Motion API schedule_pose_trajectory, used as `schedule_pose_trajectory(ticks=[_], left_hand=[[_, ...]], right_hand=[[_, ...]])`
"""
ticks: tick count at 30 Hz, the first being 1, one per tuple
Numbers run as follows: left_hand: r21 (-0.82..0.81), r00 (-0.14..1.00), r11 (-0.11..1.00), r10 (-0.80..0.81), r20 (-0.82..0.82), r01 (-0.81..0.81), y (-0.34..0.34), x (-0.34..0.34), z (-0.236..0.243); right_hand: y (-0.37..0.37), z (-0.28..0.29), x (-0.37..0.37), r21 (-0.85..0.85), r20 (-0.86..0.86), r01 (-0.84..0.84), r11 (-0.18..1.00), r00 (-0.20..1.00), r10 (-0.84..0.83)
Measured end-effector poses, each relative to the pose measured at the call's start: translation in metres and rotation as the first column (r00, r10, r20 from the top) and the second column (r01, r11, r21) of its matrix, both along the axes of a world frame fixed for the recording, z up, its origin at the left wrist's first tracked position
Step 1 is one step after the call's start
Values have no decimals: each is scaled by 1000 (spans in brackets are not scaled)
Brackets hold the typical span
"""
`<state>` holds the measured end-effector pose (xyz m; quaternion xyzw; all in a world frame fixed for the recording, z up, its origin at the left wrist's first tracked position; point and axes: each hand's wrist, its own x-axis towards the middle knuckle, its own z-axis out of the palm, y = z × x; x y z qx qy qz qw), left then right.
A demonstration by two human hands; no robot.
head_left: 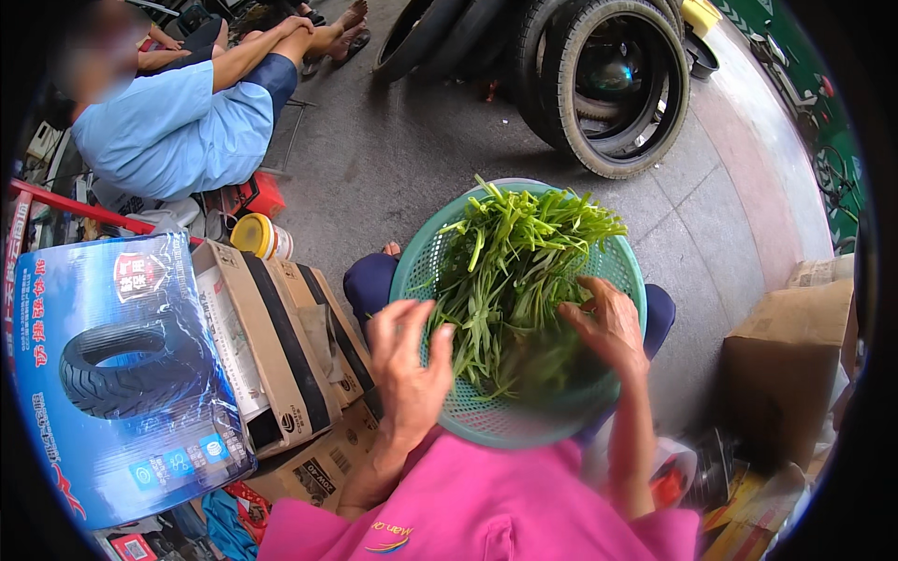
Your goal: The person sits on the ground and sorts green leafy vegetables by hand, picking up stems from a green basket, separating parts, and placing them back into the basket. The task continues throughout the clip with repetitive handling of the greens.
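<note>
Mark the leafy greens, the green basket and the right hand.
Leafy greens (505, 271), head view: middle of the bunch.
Green basket (468, 411), head view: perforated near wall.
Right hand (612, 327), head view: back of the hand.

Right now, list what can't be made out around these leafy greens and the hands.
All in the head view:
Bottom of the green plastic basket: largely hidden by the leafy greens.
Leaves at the pile's lower right: blurred into a smear.
Whether the right hand pinches a stem: blur by its fingers hides it.
Tyre pile: top cut off by the upper edge.
Cardboard box contents, right: hidden by its walls.
</note>
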<state>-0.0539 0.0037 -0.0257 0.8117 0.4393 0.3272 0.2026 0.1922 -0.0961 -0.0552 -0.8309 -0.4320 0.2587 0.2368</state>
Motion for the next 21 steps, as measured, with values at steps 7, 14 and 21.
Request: schedule_pose_trajectory(ticks=[7, 14, 21], left_hand=[[-482, 933, 846, 332, 138, -230, 18, -53, -41], [-475, 926, 868, 290, 244, -146, 28, -48, -52], [-272, 986, 962, 23, 168, 24, 6, -19, -19]], right_hand=[[-34, 15, -27, 77, -111, -127, 989, 985, 135], [-53, -29, -95, -202, -151, -639, 742, 769, 621], [-27, 22, -60, 71, 18, -524, 848, 851, 525]])
